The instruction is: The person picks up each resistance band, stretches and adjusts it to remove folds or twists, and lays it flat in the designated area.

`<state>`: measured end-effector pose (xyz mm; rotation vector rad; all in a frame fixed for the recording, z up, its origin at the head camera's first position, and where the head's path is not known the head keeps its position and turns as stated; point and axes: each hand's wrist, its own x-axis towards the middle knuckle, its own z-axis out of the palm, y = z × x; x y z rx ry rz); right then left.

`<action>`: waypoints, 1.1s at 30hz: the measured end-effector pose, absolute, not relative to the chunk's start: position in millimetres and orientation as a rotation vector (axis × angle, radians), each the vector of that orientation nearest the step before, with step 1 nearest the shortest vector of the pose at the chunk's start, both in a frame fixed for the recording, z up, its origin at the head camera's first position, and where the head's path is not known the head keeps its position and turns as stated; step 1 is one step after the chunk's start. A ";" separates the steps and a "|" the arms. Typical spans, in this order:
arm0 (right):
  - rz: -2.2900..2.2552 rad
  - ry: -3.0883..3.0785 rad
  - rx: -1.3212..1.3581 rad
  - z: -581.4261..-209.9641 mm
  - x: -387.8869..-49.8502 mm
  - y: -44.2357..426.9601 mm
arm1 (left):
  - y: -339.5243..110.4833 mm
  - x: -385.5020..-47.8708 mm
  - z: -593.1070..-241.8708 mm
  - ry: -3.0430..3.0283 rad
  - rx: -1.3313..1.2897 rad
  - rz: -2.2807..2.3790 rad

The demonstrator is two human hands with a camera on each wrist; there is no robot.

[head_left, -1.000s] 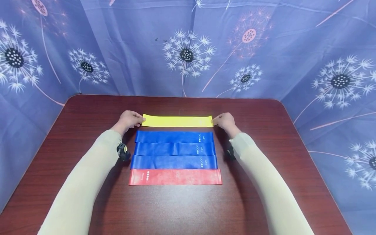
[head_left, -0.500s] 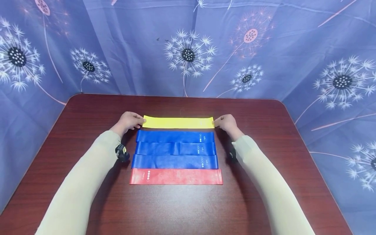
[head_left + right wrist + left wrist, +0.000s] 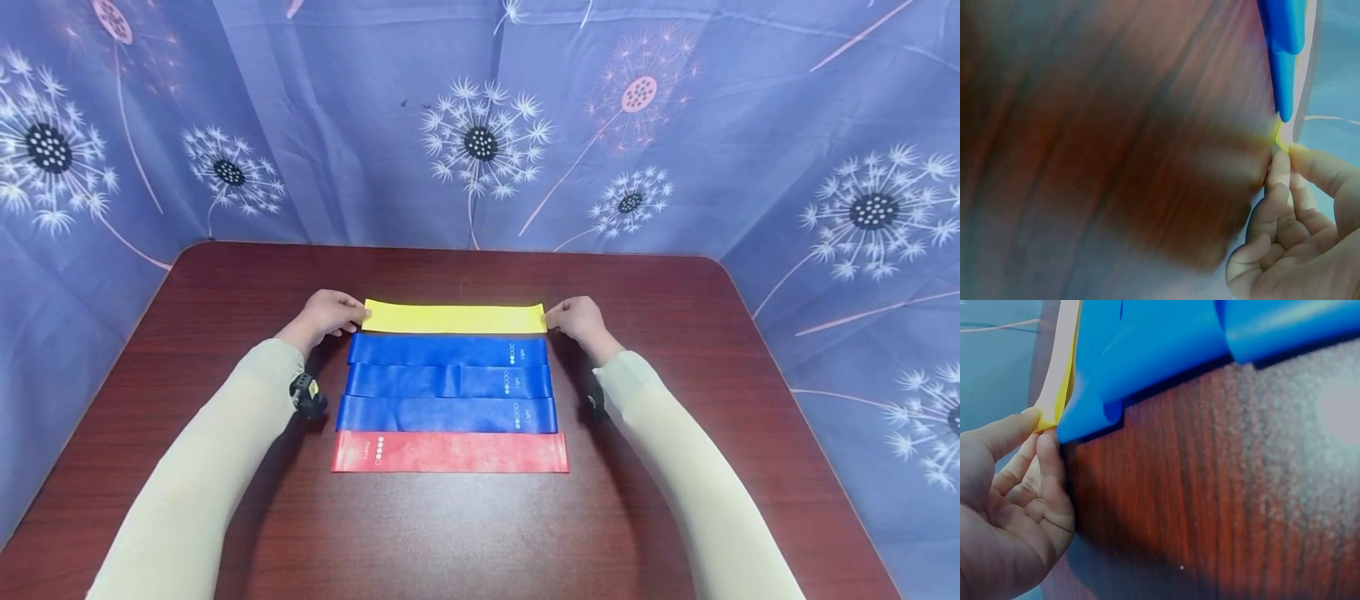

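A yellow resistance band point(image 3: 454, 318) stretches flat between my two hands at the far side of the row. My left hand point(image 3: 330, 314) pinches its left end between thumb and fingers, which shows close up in the left wrist view. At the other end, my right hand point(image 3: 577, 318) pinches the band's right tip. Just nearer to me lie three overlapping blue resistance bands, the farthest blue band point(image 3: 435, 349), the middle blue band point(image 3: 412, 381) and the nearest blue band point(image 3: 435, 414), each printed "Light". A red resistance band point(image 3: 450, 452) printed "Heavy" lies along the near edge of the row.
The bands lie on a dark reddish wooden table point(image 3: 465, 542). A blue curtain point(image 3: 337, 125) with dandelion prints surrounds its far side and both flanks. Dark wrist cameras hang under both sleeves, the left camera point(image 3: 307, 396) beside the blue bands.
Both hands have brought the yellow band slightly toward me, so it now sits close to the farthest blue band. The blue and red bands have stayed in place.
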<state>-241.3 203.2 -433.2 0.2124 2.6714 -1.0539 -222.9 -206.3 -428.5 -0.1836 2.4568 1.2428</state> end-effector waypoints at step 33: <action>-0.968 2.736 0.139 -438.7 -233.8 203.0 | -208.4 -217.4 -430.5 2.507 -0.187 1.193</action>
